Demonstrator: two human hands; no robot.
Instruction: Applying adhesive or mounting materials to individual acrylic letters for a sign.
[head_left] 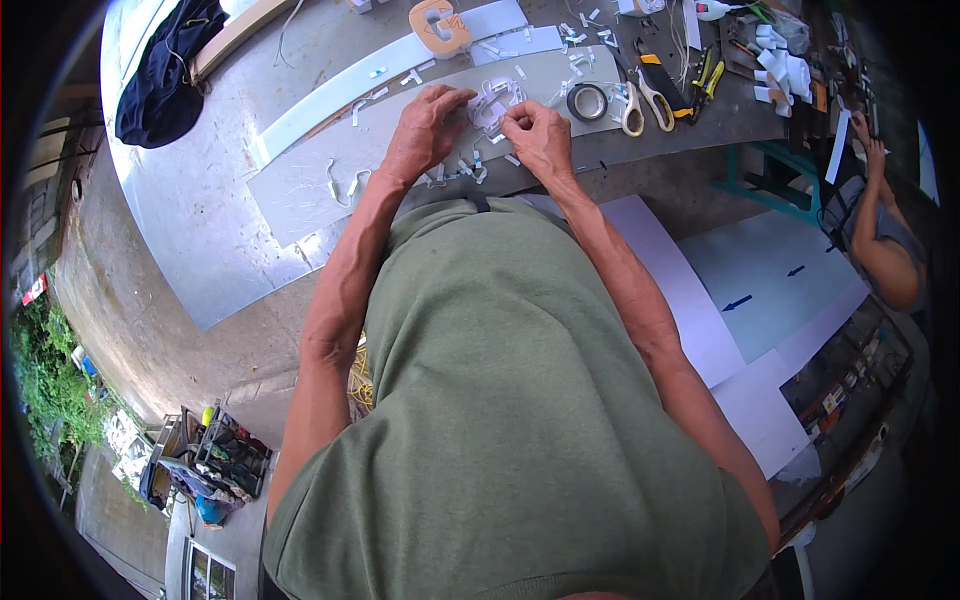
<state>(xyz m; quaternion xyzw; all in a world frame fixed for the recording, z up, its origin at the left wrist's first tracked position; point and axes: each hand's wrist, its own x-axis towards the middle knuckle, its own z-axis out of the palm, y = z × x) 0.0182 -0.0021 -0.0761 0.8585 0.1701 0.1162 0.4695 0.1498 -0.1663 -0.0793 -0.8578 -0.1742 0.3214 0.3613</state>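
Observation:
On the metal worktable point(210, 235), a small white outline-shaped piece point(495, 103) lies between my hands. My left hand point(430, 130) is at its left side, index finger stretched toward it and thumb apart. My right hand point(540, 140) is closed in a pinch at the piece's lower right edge; what sits in the fingertips is too small to make out. Thin bent white strips point(348, 185) and small clips lie around my left wrist. A roll of black tape point(587, 102) stands just right of my right hand, beside scissors point(633, 110) with cream handles.
A tan cutout letter point(440, 28) lies beyond my hands. A yellow-and-black cutter point(663, 85) and yellow-handled pliers point(714, 80) are farther right. Dark cloth point(170, 75) is at the far left. Large white sheets point(690, 290) lie right of me. Another person's arm point(880, 215) works at far right.

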